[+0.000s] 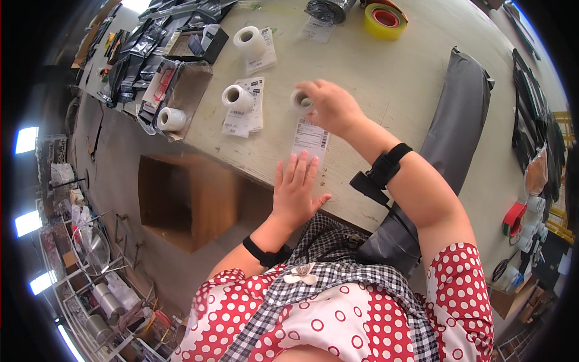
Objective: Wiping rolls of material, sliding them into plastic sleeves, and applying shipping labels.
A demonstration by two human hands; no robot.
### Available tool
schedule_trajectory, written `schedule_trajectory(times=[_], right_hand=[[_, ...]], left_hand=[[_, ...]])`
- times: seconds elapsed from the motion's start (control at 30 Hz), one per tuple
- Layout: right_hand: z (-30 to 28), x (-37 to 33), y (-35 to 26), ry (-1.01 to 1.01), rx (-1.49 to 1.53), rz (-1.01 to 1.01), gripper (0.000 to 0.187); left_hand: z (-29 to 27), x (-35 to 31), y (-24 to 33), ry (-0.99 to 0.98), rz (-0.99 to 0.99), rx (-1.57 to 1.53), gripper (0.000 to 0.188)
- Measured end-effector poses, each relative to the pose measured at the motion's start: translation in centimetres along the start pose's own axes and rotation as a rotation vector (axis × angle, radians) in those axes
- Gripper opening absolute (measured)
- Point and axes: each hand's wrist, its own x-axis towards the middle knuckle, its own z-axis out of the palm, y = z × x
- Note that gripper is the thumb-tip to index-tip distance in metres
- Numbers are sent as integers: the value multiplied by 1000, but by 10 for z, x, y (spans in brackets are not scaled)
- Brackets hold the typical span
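Observation:
My left hand (pixel 295 190) lies flat with its fingers stretched out, the fingertips on the lower end of a printed paper label (pixel 309 140) near the table's front edge. At the label's top end, my right hand (pixel 333 107) has its fingers closed around the side of a small white roll (pixel 301 99); the hand hides part of it. To the left, another white roll (pixel 237 98) sits on a stack of labels (pixel 256 117). Farther back, a third white roll (pixel 248 41) rests on more labels (pixel 263 61).
A long grey plastic-wrapped bundle (pixel 461 99) lies right of my right arm. Yellow tape (pixel 382 23) and a dark roll (pixel 329 9) stand at the back. Boxes (pixel 196 45) and black bags (pixel 129 66) crowd the left. Below the edge is a cardboard box (pixel 211 202).

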Motion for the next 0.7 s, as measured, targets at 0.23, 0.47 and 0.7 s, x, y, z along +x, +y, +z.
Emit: schedule_trajectory(times=[0.23, 0.47, 0.7], right_hand=[[-20, -32, 16, 362, -155, -48, 54], [-72, -174, -24, -243, 498, 458, 33], [-39, -247, -41, 70, 1590, 815, 39]], left_hand=[[-2, -30, -5, 15, 198, -141, 60], [-7, -37, -3, 336, 309, -247, 27], [-61, -9, 99, 505, 560, -274, 35]])
